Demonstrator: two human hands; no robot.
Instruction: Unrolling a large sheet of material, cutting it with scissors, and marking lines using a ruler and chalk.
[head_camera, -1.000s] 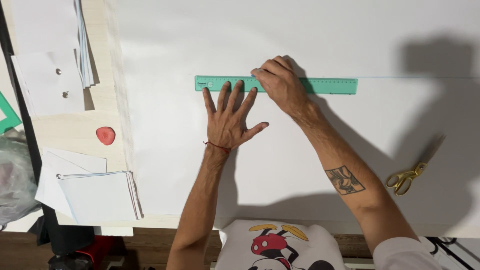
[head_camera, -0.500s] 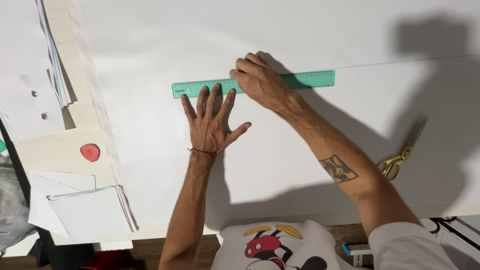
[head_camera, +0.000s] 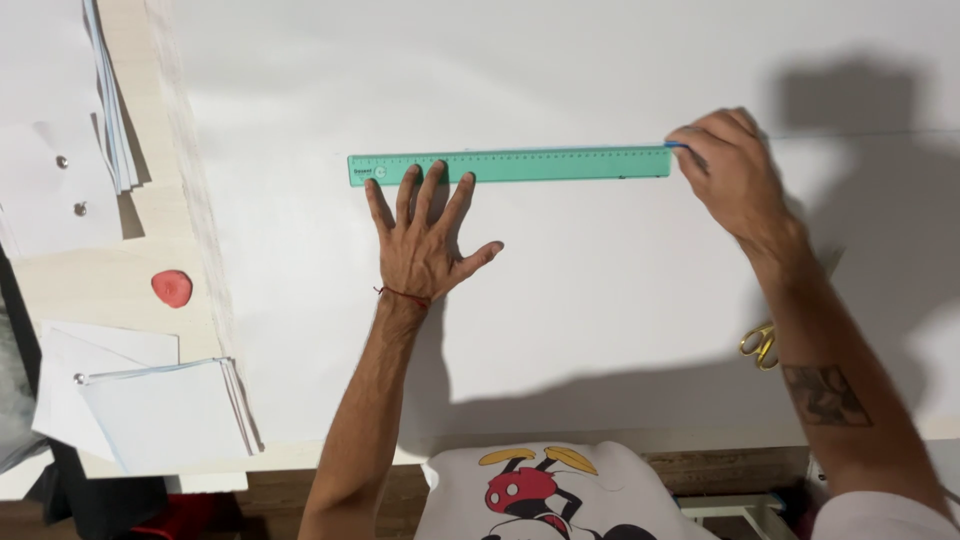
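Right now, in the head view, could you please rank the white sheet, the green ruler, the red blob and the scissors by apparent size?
1. white sheet
2. green ruler
3. red blob and scissors: unsure, since the right arm hides most of the scissors.

Left hand flat, palm down, fingers spread and pointing away, thin red band at wrist, forearm extended forward, right hand curled in a pinch, knuckles up, tattooed right forearm angled outward
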